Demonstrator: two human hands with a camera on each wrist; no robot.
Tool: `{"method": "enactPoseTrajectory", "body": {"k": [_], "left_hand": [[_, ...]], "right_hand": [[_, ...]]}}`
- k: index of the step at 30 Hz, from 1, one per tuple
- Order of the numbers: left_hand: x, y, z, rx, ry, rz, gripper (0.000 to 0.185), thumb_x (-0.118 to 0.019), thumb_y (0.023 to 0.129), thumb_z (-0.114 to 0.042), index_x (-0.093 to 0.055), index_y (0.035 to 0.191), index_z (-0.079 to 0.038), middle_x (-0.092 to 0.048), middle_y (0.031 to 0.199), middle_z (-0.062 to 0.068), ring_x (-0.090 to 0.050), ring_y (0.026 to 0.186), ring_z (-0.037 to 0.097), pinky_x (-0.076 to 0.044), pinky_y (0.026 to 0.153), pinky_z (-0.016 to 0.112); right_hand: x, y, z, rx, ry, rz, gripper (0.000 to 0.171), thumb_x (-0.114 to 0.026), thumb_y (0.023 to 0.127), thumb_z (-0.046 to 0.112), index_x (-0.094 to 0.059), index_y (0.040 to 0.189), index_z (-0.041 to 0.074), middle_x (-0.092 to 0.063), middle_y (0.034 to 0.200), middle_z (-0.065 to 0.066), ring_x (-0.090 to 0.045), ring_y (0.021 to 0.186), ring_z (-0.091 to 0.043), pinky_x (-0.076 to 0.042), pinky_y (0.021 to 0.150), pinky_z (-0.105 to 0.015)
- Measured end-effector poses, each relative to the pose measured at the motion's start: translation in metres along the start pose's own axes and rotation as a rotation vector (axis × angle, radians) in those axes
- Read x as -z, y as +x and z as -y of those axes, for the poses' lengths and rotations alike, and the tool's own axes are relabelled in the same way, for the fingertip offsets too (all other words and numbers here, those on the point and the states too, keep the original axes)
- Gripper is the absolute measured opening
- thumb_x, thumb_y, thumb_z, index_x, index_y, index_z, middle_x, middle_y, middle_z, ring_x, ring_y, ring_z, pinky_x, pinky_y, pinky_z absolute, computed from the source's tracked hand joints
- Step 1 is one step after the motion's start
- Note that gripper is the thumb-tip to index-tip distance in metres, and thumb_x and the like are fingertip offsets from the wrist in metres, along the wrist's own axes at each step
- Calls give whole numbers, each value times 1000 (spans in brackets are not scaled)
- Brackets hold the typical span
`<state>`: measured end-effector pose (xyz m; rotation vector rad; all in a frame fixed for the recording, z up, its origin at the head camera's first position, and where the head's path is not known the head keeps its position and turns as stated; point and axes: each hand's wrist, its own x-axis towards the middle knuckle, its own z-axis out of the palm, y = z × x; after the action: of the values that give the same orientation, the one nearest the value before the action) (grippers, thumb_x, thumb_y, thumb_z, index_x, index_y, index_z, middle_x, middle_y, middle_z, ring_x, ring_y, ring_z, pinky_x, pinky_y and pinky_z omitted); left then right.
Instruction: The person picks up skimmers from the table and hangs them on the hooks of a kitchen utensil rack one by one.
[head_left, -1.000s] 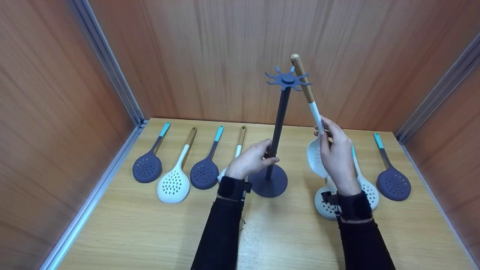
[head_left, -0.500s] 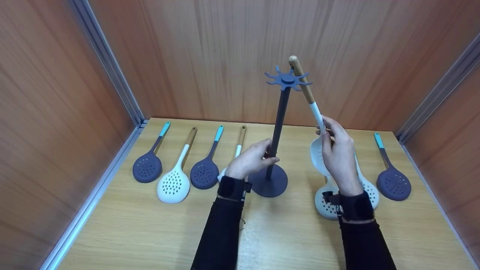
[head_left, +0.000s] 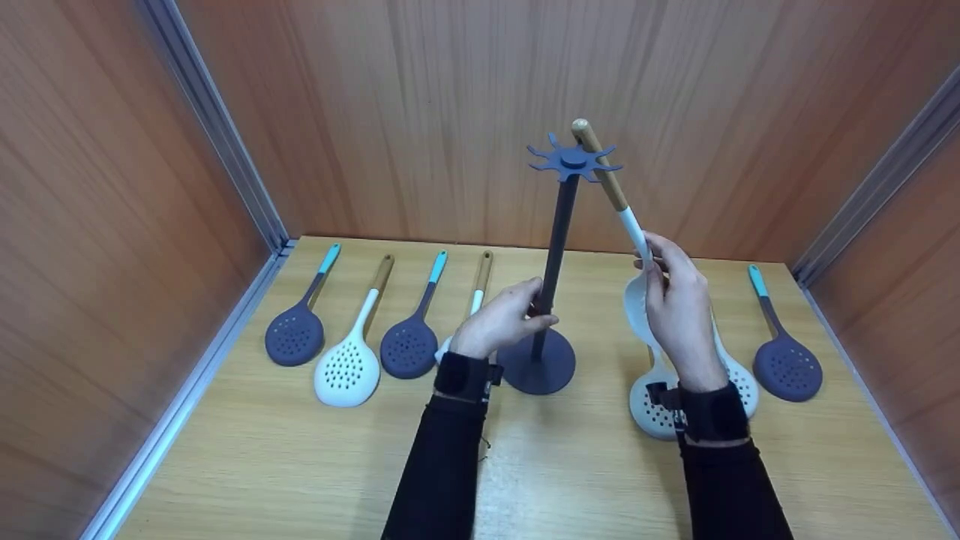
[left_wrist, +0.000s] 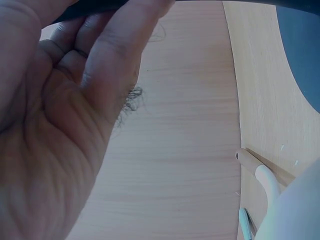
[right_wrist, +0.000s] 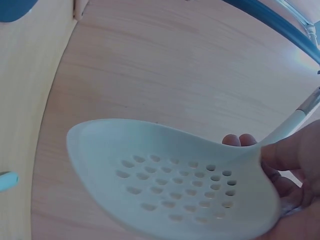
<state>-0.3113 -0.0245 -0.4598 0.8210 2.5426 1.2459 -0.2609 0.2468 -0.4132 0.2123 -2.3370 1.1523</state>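
Observation:
A dark utensil stand (head_left: 559, 240) rises upright from a round base, with a ring of curved hooks (head_left: 574, 159) on top. My left hand (head_left: 506, 319) grips its post low down, the thumb in front. In the left wrist view the fingers (left_wrist: 122, 45) bend around the dark post. My right hand (head_left: 679, 311) pinches a white slotted skimmer (right_wrist: 100, 150) at the neck, just above its perforated head. The skimmer's wooden handle (head_left: 611, 184) points up and tilts left, its end at the right rear hooks. Whether a hook passes through the handle's hole cannot be seen.
Left of the stand lie dark skimmers (head_left: 409, 346) with turquoise handles and a white skimmer (head_left: 347, 373); another wooden-handled one (head_left: 484, 270) is partly behind my left hand. Two white skimmers (head_left: 651, 411) lie under my right arm, a dark one (head_left: 787, 367) further right. Wooden panels (head_left: 450, 112) enclose the table.
The held skimmer's handle end has come down slightly and leftward toward the hooks. My right hand has shifted a little to the right; the left hand stays on the post.

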Motion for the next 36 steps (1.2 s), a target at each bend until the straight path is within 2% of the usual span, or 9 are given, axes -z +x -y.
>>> {"method": "enactPoseTrajectory", "body": {"k": [14, 22, 28, 36], "left_hand": [[0, 0, 1, -1, -8, -1, 18, -77, 116, -17, -67, 128, -9, -80, 132, 15, -81, 122, 30, -70, 102, 44], [0, 1, 1, 7, -22, 12, 18, -77, 115, -15, -66, 128, -7, -81, 133, 18, -82, 125, 32, -70, 103, 45], [1, 2, 1, 19, -23, 14, 18, -77, 115, -15, -66, 127, -8, -81, 133, 17, -82, 124, 31, -70, 103, 45], [1, 3, 3, 11, -17, 14, 19, -78, 115, -18, -66, 128, -10, -81, 132, 16, -82, 122, 30, -71, 100, 42]], "right_hand": [[-3, 0, -2, -24, -19, 16, 41, -53, 123, 0, -63, 162, 5, -75, 145, -24, -78, 133, -43, -66, 116, -63], [-7, 0, -4, -28, -24, 58, 39, -52, 124, 3, -61, 161, 6, -75, 142, -22, -77, 134, -44, -64, 118, -67], [-12, -1, -3, -12, -40, 95, 37, -53, 122, -2, -62, 157, 4, -77, 138, -23, -77, 134, -45, -63, 118, -69], [-18, -1, 0, -42, -68, 170, 38, -51, 123, 0, -58, 160, 6, -74, 146, -24, -75, 141, -47, -58, 126, -69]]}}
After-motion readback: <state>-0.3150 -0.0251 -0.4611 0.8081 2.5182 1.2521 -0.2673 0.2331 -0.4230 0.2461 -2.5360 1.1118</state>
